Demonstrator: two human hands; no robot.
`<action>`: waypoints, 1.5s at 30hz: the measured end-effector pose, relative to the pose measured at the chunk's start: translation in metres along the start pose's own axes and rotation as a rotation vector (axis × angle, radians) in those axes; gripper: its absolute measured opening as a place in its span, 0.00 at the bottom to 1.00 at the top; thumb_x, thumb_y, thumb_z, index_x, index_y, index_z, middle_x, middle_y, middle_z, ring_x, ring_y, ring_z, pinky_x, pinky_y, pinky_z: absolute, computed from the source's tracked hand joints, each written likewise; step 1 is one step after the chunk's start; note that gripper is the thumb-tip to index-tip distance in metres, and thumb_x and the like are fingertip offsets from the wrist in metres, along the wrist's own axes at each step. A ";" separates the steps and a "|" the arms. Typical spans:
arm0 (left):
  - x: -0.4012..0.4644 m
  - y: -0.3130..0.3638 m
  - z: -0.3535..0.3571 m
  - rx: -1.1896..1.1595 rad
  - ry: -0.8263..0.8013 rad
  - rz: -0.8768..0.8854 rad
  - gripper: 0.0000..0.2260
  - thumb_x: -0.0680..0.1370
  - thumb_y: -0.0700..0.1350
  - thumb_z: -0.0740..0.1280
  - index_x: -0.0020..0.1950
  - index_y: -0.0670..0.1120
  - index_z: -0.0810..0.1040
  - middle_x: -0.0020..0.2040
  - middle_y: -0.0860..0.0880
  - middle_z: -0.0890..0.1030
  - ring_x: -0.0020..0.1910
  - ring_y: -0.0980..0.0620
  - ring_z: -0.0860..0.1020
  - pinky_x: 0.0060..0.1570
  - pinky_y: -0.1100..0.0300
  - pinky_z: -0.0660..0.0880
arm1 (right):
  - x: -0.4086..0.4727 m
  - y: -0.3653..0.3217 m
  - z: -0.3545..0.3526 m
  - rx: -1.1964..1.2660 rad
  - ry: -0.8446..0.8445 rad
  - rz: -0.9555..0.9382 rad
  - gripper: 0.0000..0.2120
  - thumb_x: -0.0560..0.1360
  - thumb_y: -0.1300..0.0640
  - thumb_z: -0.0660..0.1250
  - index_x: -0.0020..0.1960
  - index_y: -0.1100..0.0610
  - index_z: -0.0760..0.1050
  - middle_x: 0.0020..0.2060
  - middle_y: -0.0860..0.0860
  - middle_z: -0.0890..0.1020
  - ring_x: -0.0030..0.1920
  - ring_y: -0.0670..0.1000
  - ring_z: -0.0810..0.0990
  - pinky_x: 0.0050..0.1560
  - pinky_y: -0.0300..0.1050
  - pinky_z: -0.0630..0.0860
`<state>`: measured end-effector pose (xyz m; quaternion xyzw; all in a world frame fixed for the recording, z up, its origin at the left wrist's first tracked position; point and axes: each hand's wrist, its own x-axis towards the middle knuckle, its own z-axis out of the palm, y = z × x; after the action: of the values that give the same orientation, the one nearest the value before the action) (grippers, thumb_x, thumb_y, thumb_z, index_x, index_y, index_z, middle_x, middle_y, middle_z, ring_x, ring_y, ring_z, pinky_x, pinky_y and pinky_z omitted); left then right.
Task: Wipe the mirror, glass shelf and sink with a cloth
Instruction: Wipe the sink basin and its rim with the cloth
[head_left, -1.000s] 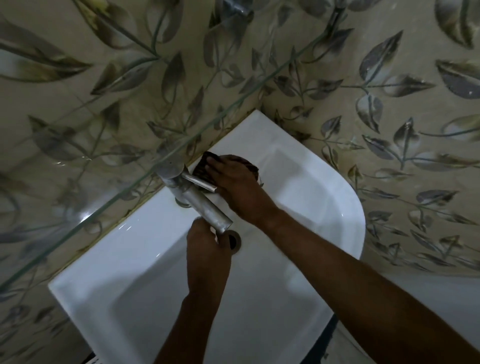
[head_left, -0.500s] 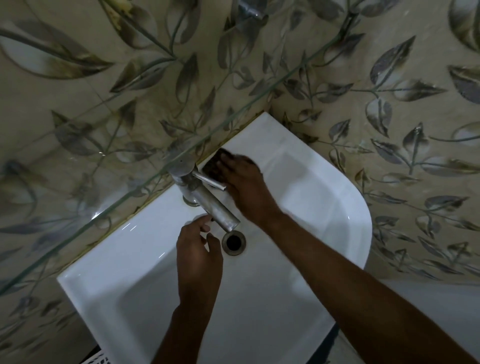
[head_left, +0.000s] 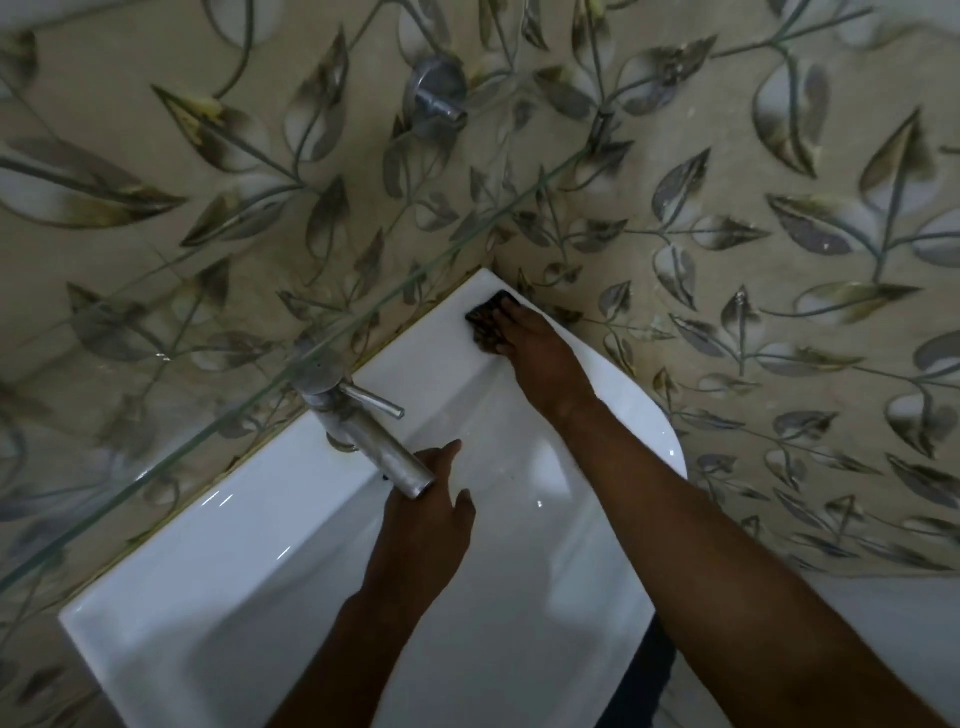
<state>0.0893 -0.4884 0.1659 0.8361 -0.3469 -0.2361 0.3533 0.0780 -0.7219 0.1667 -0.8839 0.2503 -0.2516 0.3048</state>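
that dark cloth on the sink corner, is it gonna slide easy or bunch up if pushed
The cloth is probably soft and floppy: it lies flattened under the right hand. It should glide easily, since the sink rim looks glossy and smooth. Pushed by one edge alone, it may bunch up.

One white sink (head_left: 218, 597), one metal tap (head_left: 363, 431), one glass shelf (head_left: 291, 358), one dark cloth (head_left: 488, 322), one wall fitting (head_left: 434, 96), two hands: left hand (head_left: 426, 525), right hand (head_left: 540, 353).
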 end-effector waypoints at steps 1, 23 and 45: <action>-0.002 0.000 -0.002 -0.026 -0.007 -0.012 0.25 0.78 0.42 0.67 0.74 0.53 0.66 0.70 0.48 0.70 0.68 0.51 0.71 0.67 0.50 0.73 | -0.009 0.006 -0.003 -0.020 0.010 0.008 0.13 0.84 0.60 0.59 0.55 0.45 0.79 0.48 0.40 0.86 0.52 0.42 0.83 0.59 0.41 0.77; -0.037 -0.030 -0.017 0.001 0.149 -0.214 0.18 0.78 0.40 0.67 0.68 0.45 0.72 0.60 0.48 0.77 0.50 0.53 0.75 0.52 0.60 0.73 | -0.085 -0.068 0.107 0.147 0.047 -0.303 0.16 0.79 0.56 0.63 0.64 0.61 0.78 0.68 0.59 0.75 0.71 0.57 0.70 0.71 0.60 0.63; -0.039 -0.053 -0.033 0.068 0.098 -0.164 0.17 0.80 0.38 0.62 0.66 0.50 0.75 0.56 0.57 0.78 0.55 0.57 0.76 0.56 0.63 0.68 | -0.124 -0.088 0.163 0.415 0.184 0.982 0.14 0.82 0.59 0.59 0.64 0.64 0.68 0.63 0.60 0.72 0.60 0.59 0.73 0.54 0.44 0.70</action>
<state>0.1070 -0.4181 0.1531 0.8837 -0.2675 -0.2113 0.3207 0.1075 -0.5199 0.0769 -0.5586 0.6045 -0.2002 0.5314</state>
